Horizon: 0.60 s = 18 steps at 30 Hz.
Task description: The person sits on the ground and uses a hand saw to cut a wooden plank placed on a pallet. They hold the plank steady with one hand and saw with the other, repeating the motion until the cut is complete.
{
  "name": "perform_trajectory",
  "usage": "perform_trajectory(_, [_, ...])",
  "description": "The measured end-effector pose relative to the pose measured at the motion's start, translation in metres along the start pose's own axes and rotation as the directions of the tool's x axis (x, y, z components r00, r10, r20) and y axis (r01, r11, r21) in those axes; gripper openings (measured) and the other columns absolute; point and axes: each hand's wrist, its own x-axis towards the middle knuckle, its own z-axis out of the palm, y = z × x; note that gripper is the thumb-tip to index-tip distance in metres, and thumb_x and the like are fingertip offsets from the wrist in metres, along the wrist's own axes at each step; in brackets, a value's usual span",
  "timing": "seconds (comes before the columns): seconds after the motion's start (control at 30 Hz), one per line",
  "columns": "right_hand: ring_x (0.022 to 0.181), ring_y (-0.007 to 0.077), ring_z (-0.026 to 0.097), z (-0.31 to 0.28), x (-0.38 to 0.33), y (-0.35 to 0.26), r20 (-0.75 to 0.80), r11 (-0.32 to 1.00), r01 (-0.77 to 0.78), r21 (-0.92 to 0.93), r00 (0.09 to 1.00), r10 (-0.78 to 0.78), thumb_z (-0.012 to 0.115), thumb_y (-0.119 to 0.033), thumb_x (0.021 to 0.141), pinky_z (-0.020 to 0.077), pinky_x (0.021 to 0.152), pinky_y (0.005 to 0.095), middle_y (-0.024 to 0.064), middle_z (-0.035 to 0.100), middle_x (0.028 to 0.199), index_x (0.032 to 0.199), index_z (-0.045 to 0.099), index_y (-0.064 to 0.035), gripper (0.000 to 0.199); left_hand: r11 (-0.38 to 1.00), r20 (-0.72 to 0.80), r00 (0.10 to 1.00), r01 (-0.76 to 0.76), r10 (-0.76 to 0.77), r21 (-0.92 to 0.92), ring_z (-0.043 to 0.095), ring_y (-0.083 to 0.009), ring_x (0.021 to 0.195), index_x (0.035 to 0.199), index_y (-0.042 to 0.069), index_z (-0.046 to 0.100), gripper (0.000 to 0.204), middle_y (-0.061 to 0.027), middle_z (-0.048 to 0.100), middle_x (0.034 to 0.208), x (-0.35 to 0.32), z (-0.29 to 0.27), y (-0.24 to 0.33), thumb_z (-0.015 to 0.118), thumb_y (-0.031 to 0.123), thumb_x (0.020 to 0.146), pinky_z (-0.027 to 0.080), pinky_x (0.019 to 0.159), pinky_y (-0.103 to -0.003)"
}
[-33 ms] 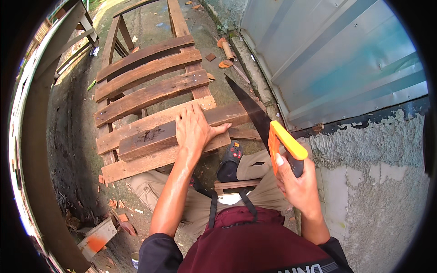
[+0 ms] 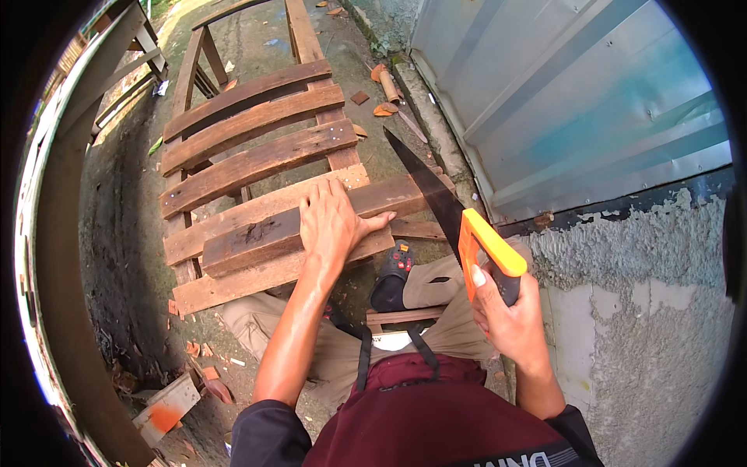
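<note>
A thick dark wooden beam [image 2: 257, 240] lies across the near slats of a slatted wooden bench [image 2: 257, 149]. On top of it rests my left hand [image 2: 333, 219], fingers bent over the far edge and thumb stretched along the near side. My right hand [image 2: 507, 315] is closed round the orange and black handle of a hand saw [image 2: 428, 185]. Its dark blade slants up and away to the left, crossing the beam close to the right end. A short piece of the beam shows to the right of the blade; whether the teeth touch wood I cannot tell.
A metal sheet panel [image 2: 576, 101] and a rough plastered wall [image 2: 622, 311] bound the right side. My shoe [image 2: 398, 261] is below the beam's right part. Leaves and brick bits lie on the ground; a board with orange paint [image 2: 167, 409] is at lower left.
</note>
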Motion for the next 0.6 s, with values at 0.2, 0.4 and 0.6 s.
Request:
perform_trajectory(0.2, [0.048, 0.0026, 0.043, -0.005, 0.018, -0.014, 0.086, 0.987, -0.044, 0.157, 0.996, 0.030, 0.064, -0.024, 0.102, 0.0336, 0.042, 0.0221, -0.0055, 0.049, 0.062, 0.090, 0.057, -0.0052, 0.023, 1.000, -0.010, 1.000, 0.009, -0.009, -0.003, 0.060, -0.0322, 0.110, 0.105, -0.006, 0.064, 0.094, -0.0169, 0.063, 0.109, 0.004, -0.001, -0.002, 0.078, 0.077, 0.061, 0.046, 0.094, -0.043])
perform_trajectory(0.4, [0.045, 0.0050, 0.040, -0.023, 0.026, -0.001, 0.149, 0.971, -0.010, 0.237, 0.988, -0.026, 0.061, -0.025, 0.104, 0.0322, 0.039, 0.0230, -0.0042, 0.044, 0.059, 0.091, 0.054, -0.0060, 0.024, 1.000, 0.003, 1.000, 0.030, -0.030, 0.003, 0.059, -0.0329, 0.112, 0.108, -0.005, 0.065, 0.091, -0.0180, 0.063, 0.110, 0.006, -0.002, 0.000, 0.078, 0.074, 0.064, 0.045, 0.096, -0.046])
perform_trajectory(0.6, [0.045, 0.0050, 0.040, -0.031, 0.026, 0.030, 0.156, 0.924, -0.015, 0.383, 0.987, -0.049, 0.062, -0.025, 0.103, 0.0327, 0.040, 0.0227, -0.0037, 0.045, 0.062, 0.089, 0.052, -0.0077, 0.025, 0.999, -0.051, 0.999, 0.014, -0.015, -0.031, 0.059, -0.0339, 0.112, 0.111, -0.005, 0.064, 0.088, -0.0166, 0.062, 0.113, 0.004, 0.003, 0.002, 0.082, 0.067, 0.063, 0.043, 0.098, -0.045])
